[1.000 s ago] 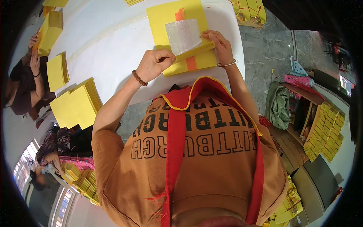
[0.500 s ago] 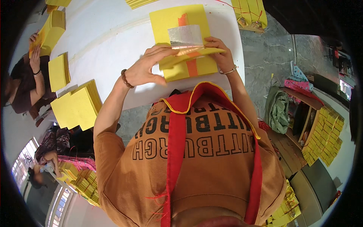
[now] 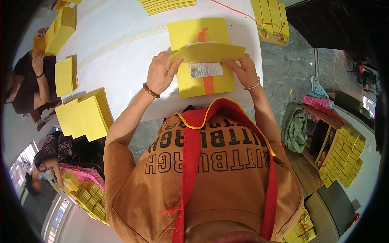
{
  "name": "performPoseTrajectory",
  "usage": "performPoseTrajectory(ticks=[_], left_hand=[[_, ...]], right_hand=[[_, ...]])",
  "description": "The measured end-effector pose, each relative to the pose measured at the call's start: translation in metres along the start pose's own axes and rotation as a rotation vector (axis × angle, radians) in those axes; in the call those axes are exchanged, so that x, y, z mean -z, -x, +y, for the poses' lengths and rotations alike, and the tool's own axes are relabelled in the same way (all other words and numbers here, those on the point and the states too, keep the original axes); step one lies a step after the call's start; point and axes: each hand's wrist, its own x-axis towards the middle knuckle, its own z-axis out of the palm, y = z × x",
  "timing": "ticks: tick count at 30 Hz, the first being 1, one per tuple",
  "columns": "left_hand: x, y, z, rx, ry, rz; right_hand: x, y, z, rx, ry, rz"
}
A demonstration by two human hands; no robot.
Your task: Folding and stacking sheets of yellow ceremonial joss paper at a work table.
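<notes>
A yellow sheet of paper (image 3: 208,53) stands raised and slightly bowed, with my left hand (image 3: 161,73) pinching its left end. At its right end my right hand (image 3: 245,71) grips it between thumb and fingers. Beneath lies yellow paper (image 3: 186,88) flat on the white table, printed with an orange stripe (image 3: 208,86) and a silver rectangle (image 3: 206,70). Beyond the raised sheet, more yellow paper (image 3: 180,33) shows an orange mark (image 3: 203,35). How many sheets are pinched together cannot be told.
Yellow paper stacks (image 3: 83,115) lie along the left side of the white table (image 3: 121,69). Another stack (image 3: 168,5) sits at its far edge, near a red string (image 3: 233,9). A co-worker's hand (image 3: 37,62) holds paper at far left. Tied yellow bundles (image 3: 272,20) stand beyond the right corner.
The raised sheet has gone from tilted low toward me to more upright and farther away. My left fingers, spread before, now pinch its end. More of the near silver rectangle shows.
</notes>
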Motion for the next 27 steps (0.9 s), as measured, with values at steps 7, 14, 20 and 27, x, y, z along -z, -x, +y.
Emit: performPoseTrajectory(ticks=[7,14,20,27], left_hand=[[-0.014,-0.024,-0.007,0.47,0.444,0.067],[-0.021,-0.036,-0.03,0.664,0.681,0.023],[-0.016,-0.045,-0.021,0.732,0.743,0.02],[-0.004,-0.05,-0.016,0.765,0.742,0.017]], right_hand=[[-0.019,-0.025,-0.004,-0.235,-0.287,0.281],[-0.021,-0.038,-0.003,-0.27,-0.228,0.3],[-0.034,-0.043,0.01,-0.358,-0.285,0.356],[-0.034,-0.046,0.005,-0.431,-0.293,0.344]])
